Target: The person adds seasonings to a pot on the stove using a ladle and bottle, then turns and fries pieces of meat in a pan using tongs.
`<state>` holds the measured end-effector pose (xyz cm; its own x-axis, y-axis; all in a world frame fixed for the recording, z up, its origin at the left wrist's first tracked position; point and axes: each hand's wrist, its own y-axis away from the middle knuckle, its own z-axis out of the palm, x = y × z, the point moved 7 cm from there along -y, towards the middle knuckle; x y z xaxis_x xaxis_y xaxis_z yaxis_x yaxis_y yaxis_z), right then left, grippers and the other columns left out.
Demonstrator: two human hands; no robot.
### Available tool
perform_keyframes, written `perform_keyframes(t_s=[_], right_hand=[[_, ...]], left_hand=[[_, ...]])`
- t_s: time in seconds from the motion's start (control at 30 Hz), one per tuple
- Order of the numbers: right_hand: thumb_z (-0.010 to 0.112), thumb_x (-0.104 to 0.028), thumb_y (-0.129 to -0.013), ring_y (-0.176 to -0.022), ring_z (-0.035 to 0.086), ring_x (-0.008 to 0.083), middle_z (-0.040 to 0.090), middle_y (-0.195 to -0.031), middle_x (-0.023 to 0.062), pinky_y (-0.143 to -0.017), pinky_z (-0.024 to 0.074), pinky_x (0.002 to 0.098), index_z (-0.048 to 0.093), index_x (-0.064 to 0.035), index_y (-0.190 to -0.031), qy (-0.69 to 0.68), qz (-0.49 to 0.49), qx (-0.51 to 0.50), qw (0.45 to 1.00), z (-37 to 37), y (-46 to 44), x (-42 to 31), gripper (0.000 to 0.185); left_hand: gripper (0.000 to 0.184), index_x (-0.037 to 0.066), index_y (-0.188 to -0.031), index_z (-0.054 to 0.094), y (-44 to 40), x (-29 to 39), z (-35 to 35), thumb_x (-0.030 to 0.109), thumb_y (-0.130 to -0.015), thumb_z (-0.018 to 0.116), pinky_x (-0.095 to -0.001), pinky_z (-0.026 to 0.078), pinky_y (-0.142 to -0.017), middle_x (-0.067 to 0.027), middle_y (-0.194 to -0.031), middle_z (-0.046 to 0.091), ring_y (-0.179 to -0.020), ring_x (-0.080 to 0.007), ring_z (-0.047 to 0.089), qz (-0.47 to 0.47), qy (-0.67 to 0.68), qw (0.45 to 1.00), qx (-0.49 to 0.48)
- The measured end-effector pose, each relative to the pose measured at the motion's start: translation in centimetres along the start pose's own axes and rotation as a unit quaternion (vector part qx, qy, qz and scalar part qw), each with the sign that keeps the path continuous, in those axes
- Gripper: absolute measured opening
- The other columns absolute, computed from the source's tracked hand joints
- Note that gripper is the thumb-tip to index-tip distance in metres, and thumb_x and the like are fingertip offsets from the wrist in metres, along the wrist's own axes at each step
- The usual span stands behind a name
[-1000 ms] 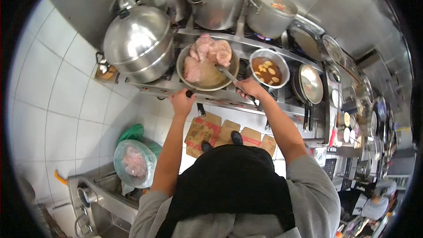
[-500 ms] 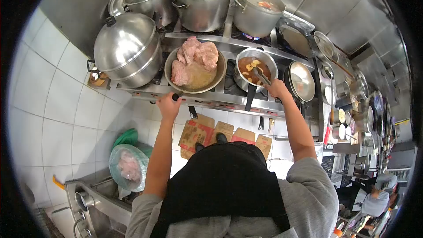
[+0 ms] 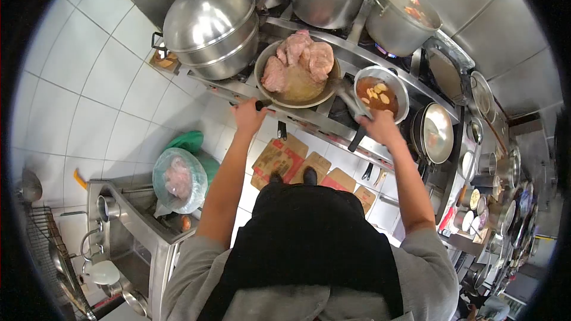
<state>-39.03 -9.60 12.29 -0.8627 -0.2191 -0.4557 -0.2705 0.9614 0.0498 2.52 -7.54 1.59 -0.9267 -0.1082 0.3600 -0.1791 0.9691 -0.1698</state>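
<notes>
My left hand (image 3: 248, 117) is closed around the black handle (image 3: 263, 104) of a wide frying pan (image 3: 259, 78). Large pieces of pale pink meat (image 3: 306, 56) sit in that pan with yellowish liquid (image 3: 302, 88). In my right hand (image 3: 380, 127) are metal tongs (image 3: 351, 100), blurred by motion, their tips near the frying pan's right rim. Just beyond that hand stands a saucepan (image 3: 402, 92) of reddish-brown sauce with pale slices (image 3: 380, 92) floating in it. Its black handle (image 3: 357, 139) points toward me, beneath the right hand.
Behind the pans are a large steel pot (image 3: 330, 3) and a pot (image 3: 401, 27) over a blue flame. A domed steamer (image 3: 208, 24) stands at left, stacked pans (image 3: 439, 134) at right. Below left are a lined bin (image 3: 178, 179) and a sink (image 3: 134, 255). Cardboard (image 3: 279, 157) covers the floor.
The tongs have come out of the sauce and swung left toward the frying pan. My left hand keeps hold of the pan handle. The whole view has shifted and turned.
</notes>
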Motion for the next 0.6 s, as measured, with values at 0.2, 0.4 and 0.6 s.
perform_keyframes(t_s=[0.2,0.4,0.6], right_hand=[[0.067,-0.045,-0.091,-0.091,0.070,0.0446,0.069,-0.084,0.0305,-0.082,0.0558,0.0500,0.071,0.0091,-0.093,0.068,-0.030,-0.140,0.987,11.8,-7.6,-4.4,0.054],[0.069,-0.043,-0.090,-0.099,0.070,0.0437,0.071,-0.098,0.0299,-0.086,0.0572,0.0478,0.072,0.0081,-0.095,0.113,0.030,-0.163,0.980,14.1,-12.5,-7.6,0.052],[0.071,-0.041,-0.089,-0.105,0.070,0.0407,0.070,-0.109,0.0285,-0.088,0.0577,0.0474,0.072,0.0069,-0.102,0.170,0.030,-0.132,0.976,15.0,-13.7,-9.5,0.050]], left_hand=[[0.041,0.008,-0.109,0.067,0.0,0.4,-0.4,0.039,-0.083,0.076,-0.0522,0.036,-0.099,-0.0122,-0.105,0.070,-0.110,-0.0317,0.061,-0.008,0.003,1.000,-0.014],[0.042,0.007,-0.108,0.068,-0.1,-0.3,-0.3,0.040,-0.083,0.074,-0.0521,0.035,-0.098,-0.0131,-0.107,0.071,-0.110,-0.0320,0.061,0.034,0.039,0.998,0.044],[0.038,0.006,-0.104,0.066,-0.7,-0.4,0.1,0.036,-0.082,0.073,-0.0528,0.034,-0.094,-0.0137,-0.099,0.069,-0.103,-0.0331,0.062,0.042,0.072,0.996,-0.034]])
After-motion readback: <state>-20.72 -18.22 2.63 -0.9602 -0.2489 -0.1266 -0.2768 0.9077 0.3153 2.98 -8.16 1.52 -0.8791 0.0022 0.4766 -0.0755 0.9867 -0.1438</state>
